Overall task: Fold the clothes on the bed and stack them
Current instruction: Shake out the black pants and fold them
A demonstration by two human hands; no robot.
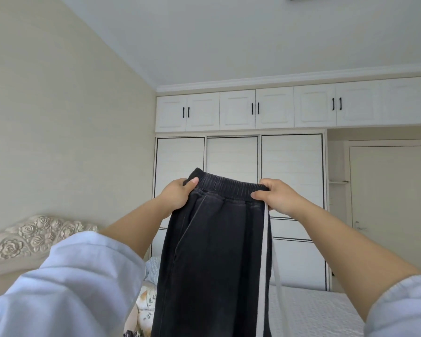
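A pair of dark grey trousers (214, 251) with an elastic waistband hangs in the air in front of me, legs dropping out of the bottom of the head view. My left hand (176, 197) grips the left end of the waistband and my right hand (276, 197) grips the right end. Both arms are stretched forward and raised. A pale drawstring (265, 259) dangles down from the right side of the waist. The bed (314, 310) with its white cover lies below, partly hidden by the trousers.
A carved cream headboard (32, 237) is at the lower left. A floral pillow (145, 302) and a light blue cloth (152, 268) lie on the bed behind the trousers. White wardrobe doors (231, 156) fill the far wall, with a closed door (387, 210) at right.
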